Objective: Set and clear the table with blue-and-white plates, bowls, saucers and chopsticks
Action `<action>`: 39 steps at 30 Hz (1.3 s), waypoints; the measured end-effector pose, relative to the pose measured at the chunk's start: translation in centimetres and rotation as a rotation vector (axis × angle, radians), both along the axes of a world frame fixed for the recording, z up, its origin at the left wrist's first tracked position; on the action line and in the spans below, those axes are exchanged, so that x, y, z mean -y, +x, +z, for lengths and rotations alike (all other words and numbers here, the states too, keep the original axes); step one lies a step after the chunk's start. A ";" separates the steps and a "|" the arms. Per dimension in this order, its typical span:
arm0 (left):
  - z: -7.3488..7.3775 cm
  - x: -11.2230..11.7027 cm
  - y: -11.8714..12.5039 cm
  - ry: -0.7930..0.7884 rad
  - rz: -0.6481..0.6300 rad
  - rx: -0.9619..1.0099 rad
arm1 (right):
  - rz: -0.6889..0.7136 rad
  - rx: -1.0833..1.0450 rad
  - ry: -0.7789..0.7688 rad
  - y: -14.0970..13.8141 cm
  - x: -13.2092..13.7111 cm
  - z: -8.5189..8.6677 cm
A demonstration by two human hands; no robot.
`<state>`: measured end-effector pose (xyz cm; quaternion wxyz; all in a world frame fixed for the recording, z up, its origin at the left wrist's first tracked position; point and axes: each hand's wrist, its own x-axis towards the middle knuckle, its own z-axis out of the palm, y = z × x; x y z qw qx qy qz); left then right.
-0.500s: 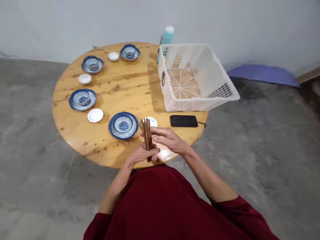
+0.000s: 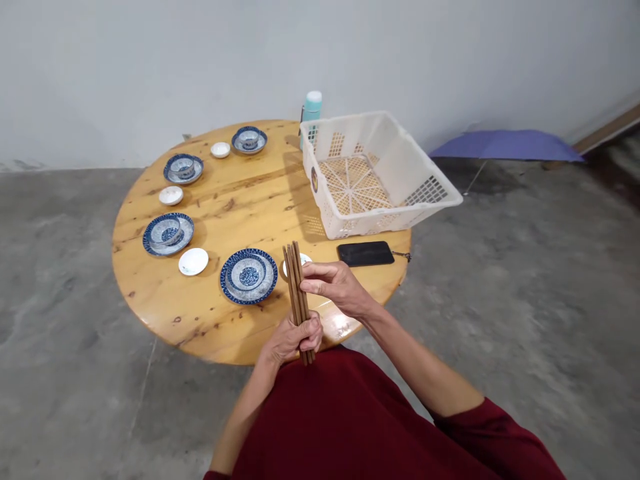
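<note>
Brown wooden chopsticks (image 2: 297, 293) stand in a bundle, nearly upright, over the near edge of the round wooden table (image 2: 220, 200). The left hand (image 2: 295, 339) is closed around their lower ends; the right hand (image 2: 334, 287) pinches the bundle midway with its fingertips, just beside a blue-patterned plate (image 2: 249, 275).

Glossy wooden table (image 2: 230, 200), matt wooden chopsticks (image 2: 295, 280), plastic basket (image 2: 430, 183).

L hand (image 2: 295, 337) fisted, R hand (image 2: 334, 287) half-curled
</note>
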<state>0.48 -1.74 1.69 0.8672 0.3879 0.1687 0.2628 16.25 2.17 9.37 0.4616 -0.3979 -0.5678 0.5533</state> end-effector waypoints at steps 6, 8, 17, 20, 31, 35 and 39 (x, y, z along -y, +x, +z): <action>-1.0 -0.1 -0.3 0.017 0.039 -0.036 | -0.086 0.036 0.051 -0.5 0.2 -0.1; -1.1 -0.1 -0.3 0.036 0.063 -0.068 | -0.113 0.026 0.036 -0.6 0.4 -0.4; -0.8 -0.1 -0.1 0.069 0.132 -0.163 | -0.205 -0.104 -0.153 -0.7 0.8 -1.1; -0.9 -0.1 -0.1 0.066 0.112 -0.164 | -0.202 -0.135 -0.167 -0.7 0.6 -1.3; -1.4 -0.3 0.0 0.030 0.151 -0.186 | -0.191 0.032 -0.062 -0.8 0.1 -2.1; -1.2 -0.4 0.4 0.015 0.244 -0.242 | -0.242 0.170 -0.005 -0.7 -0.2 -2.8; -1.6 -0.5 0.8 -0.039 0.328 -0.310 | -0.270 0.204 -0.023 -0.6 -0.8 -4.0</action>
